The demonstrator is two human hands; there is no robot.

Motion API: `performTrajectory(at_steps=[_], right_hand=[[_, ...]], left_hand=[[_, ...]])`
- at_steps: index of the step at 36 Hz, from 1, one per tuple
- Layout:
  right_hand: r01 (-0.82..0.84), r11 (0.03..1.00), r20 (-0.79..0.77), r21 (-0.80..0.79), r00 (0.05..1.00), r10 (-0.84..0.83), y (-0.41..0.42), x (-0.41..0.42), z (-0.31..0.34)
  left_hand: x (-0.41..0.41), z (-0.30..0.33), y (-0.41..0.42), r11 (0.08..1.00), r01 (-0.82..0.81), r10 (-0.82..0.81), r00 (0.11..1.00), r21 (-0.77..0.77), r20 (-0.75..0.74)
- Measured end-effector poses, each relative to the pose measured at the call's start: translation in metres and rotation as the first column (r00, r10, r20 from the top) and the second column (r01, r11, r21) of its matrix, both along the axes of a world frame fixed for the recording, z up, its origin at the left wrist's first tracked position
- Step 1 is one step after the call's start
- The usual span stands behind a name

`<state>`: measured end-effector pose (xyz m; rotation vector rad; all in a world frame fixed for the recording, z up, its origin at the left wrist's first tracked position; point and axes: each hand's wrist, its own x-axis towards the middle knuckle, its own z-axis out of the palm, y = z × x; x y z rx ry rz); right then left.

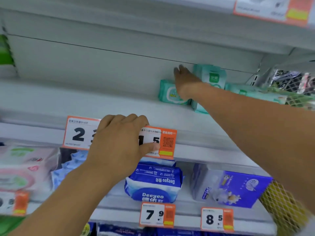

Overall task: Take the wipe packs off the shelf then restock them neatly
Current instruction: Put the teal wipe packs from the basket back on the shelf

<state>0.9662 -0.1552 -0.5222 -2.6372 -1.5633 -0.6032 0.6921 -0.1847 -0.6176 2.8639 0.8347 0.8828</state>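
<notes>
Shelf (102,103) mostly bare; a few teal wipe packs (172,94) stand far right. My right hand (185,82) reaches over them, fingers straight, holding nothing. My left hand (119,142) curls on the shelf edge. Restocking looks barely begun.

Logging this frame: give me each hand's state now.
Left hand: fingers curled over the shelf edge, thumb on a price tag.
Right hand: open, reaching among teal wipe packs.
</notes>
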Motion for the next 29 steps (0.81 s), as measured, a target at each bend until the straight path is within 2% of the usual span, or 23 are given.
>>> performTrajectory(at_steps=[2,3,5,7,8,9,10,11,12,13,14,15,16,17,18,19,20,21,23,25,27,29], right_hand=[[-0.112,0.97,-0.008,0.217,0.993,0.117,-0.036,-0.026,0.007],[-0.196,0.914,0.028,0.355,0.98,0.199,-0.06,-0.041,0.006],[-0.367,0.704,0.143,0.608,0.923,0.358,-0.116,-0.079,-0.009],[-0.457,0.492,0.197,0.741,0.849,0.491,-0.174,-0.116,-0.039],[-0.458,0.429,0.175,0.778,0.815,0.553,-0.198,-0.133,-0.058],[-0.453,0.41,0.128,0.792,0.779,0.613,-0.217,-0.147,-0.08],[-0.451,0.439,0.062,0.777,0.749,0.66,-0.23,-0.159,-0.104],[-0.445,0.52,-0.032,0.729,0.737,0.676,-0.24,-0.168,-0.133],[-0.429,0.614,-0.151,0.662,0.727,0.67,-0.247,-0.176,-0.166],[-0.396,0.714,-0.285,0.578,0.722,0.631,-0.252,-0.181,-0.2],[-0.356,0.822,-0.427,0.445,0.722,0.544,-0.257,-0.183,-0.237],[-0.339,0.914,-0.574,0.223,0.712,0.405,-0.265,-0.186,-0.27],[-0.357,0.931,-0.676,-0.075,0.705,0.215,-0.277,-0.19,-0.3],[-0.387,0.836,-0.693,-0.388,0.721,0.012,-0.293,-0.195,-0.325],[-0.382,0.674,-0.64,-0.632,0.748,-0.177,-0.311,-0.199,-0.348],[-0.354,0.539,-0.564,-0.764,0.772,-0.293,-0.329,-0.204,-0.367],[-0.318,0.501,-0.517,-0.805,0.791,-0.328,-0.347,-0.208,-0.386],[-0.277,0.551,-0.508,-0.787,0.797,-0.326,-0.361,-0.21,-0.403],[-0.179,0.745,-0.565,-0.642,0.767,-0.303,-0.376,-0.217,-0.428],[-0.066,0.862,-0.641,-0.502,0.698,-0.32,-0.375,-0.225,-0.438],[-0.02,0.901,-0.713,-0.433,0.619,-0.329,-0.366,-0.224,-0.443],[-0.079,0.885,-0.725,-0.46,0.609,-0.322,-0.359,-0.218,-0.446]], left_hand=[[0.0,-0.007,0.0,1.0,0.021,-0.022,0.996,0.018,0.086],[-0.001,-0.011,-0.003,0.999,0.019,-0.023,0.988,0.027,0.152],[-0.003,-0.021,-0.015,0.997,0.017,-0.039,0.949,0.071,0.312],[-0.008,-0.04,-0.037,0.977,0.065,-0.15,0.886,0.201,0.44],[-0.012,-0.053,-0.048,0.964,0.125,-0.221,0.87,0.236,0.44],[-0.016,-0.069,-0.061,0.949,0.212,-0.29,0.878,0.233,0.381],[-0.02,-0.087,-0.075,0.934,0.313,-0.35,0.899,0.173,0.263],[-0.024,-0.106,-0.088,0.921,0.386,-0.39,0.917,0.052,0.088],[-0.029,-0.124,-0.101,0.913,0.393,-0.406,0.904,-0.111,-0.132],[-0.036,-0.143,-0.112,0.903,0.33,-0.414,0.837,-0.274,-0.357],[-0.044,-0.163,-0.124,0.887,0.226,-0.429,0.728,-0.403,-0.535],[-0.056,-0.186,-0.136,0.863,0.107,-0.451,0.605,-0.494,-0.656],[-0.069,-0.208,-0.148,0.835,0.007,-0.476,0.512,-0.55,-0.715],[-0.084,-0.232,-0.16,0.81,-0.072,-0.491,0.461,-0.582,-0.739],[-0.1,-0.252,-0.172,0.789,-0.143,-0.493,0.433,-0.598,-0.754],[-0.115,-0.268,-0.183,0.776,-0.206,-0.481,0.417,-0.596,-0.771],[-0.128,-0.28,-0.192,0.775,-0.255,-0.458,0.404,-0.579,-0.792],[-0.139,-0.29,-0.198,0.777,-0.288,-0.438,0.392,-0.56,-0.809],[-0.151,-0.3,-0.206,0.777,-0.318,-0.422,0.377,-0.543,-0.824],[-0.154,-0.303,-0.207,0.769,-0.324,-0.419,0.396,-0.551,-0.817],[-0.151,-0.301,-0.203,0.757,-0.316,-0.413,0.446,-0.572,-0.794],[-0.148,-0.296,-0.196,0.749,-0.302,-0.396,0.509,-0.589,-0.764]])
